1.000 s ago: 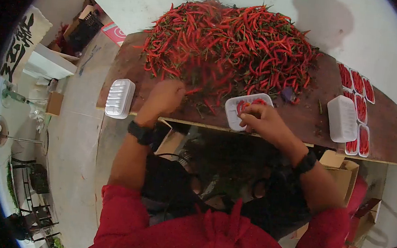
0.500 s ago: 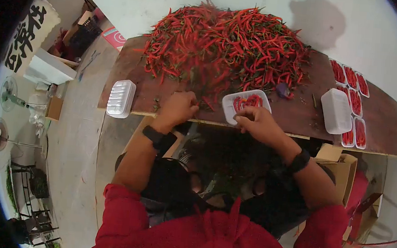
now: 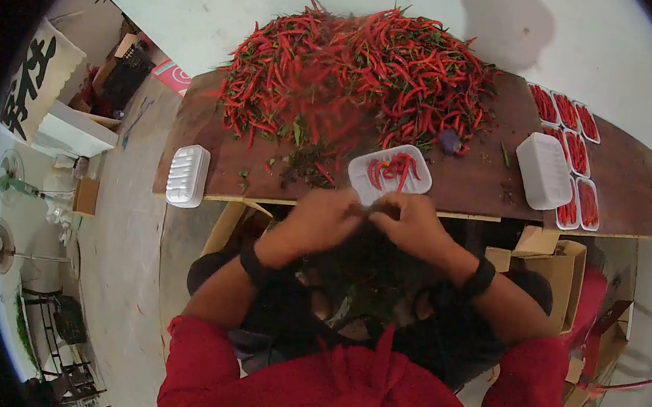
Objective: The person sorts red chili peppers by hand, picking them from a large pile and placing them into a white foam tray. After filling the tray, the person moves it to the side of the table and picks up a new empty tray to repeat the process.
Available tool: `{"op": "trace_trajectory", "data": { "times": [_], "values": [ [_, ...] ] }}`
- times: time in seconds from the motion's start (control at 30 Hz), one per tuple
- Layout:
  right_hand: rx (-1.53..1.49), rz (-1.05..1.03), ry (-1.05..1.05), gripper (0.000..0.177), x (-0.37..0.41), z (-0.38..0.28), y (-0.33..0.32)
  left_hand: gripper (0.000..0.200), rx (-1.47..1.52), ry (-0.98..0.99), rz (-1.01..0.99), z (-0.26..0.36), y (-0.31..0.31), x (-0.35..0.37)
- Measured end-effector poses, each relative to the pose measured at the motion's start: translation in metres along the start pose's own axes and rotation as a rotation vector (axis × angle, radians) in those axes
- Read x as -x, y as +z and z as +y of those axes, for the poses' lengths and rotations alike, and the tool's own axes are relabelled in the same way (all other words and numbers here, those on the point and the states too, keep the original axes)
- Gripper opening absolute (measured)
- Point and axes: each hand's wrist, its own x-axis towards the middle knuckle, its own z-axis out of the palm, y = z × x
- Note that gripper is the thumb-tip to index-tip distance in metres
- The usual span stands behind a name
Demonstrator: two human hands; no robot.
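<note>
My left hand [image 3: 326,217] is closed, its fingertips slightly blurred, just in front of the near rim of a white foam tray [image 3: 356,173]. Close beside it, my right hand [image 3: 411,223] is in a pinch at the same rim. The fingertips almost meet, and whatever they hold is too small or hidden to name. Inside the tray lie several red chili peppers [image 3: 395,167]. Behind it rises a large heap of red chili peppers [image 3: 368,75] with green stems. Loose stems and dark leafy bits [image 3: 308,165] are scattered left of the tray.
At the table's left edge is a stack of upturned white trays [image 3: 187,176]; another tall stack of white trays [image 3: 543,171] stands at the right. Past it sit several filled chili trays [image 3: 576,152]. A purple object [image 3: 449,141] lies by the heap. Cardboard boxes [image 3: 559,282] are below the table.
My left hand has moved right and nearer to me, from the loose bits to the tray's near edge. My right hand has drawn back from above the tray to meet it.
</note>
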Motion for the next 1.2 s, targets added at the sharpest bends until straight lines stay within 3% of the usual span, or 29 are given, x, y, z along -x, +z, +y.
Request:
{"op": "trace_trajectory", "data": {
  "times": [0.17,0.3,0.5,0.77,1.0,1.2],
  "values": [
    [0.067,-0.054,0.015,0.021,0.022,0.008,0.001,0.021,-0.048,-0.038,-0.184,0.027,0.015,0.008],
    [0.071,-0.04,0.132,0.021,0.036,-0.001,-0.002,0.021,-0.044,-0.045,-0.211,0.029,0.023,0.007],
    [0.174,-0.018,0.05,0.017,0.041,0.005,-0.003,0.021,-0.057,0.027,-0.193,0.025,0.033,0.004],
    [-0.059,0.001,0.093,0.015,0.023,0.011,-0.002,0.019,-0.006,0.116,-0.086,0.015,0.022,-0.004],
    [-0.187,-0.085,0.19,0.019,0.013,0.016,-0.006,0.018,0.175,0.011,-0.042,0.008,0.014,-0.011],
    [-0.023,-0.12,0.199,0.021,0.013,0.004,-0.01,0.017,0.238,0.012,-0.087,-0.001,0.015,-0.013]
  ]
}}
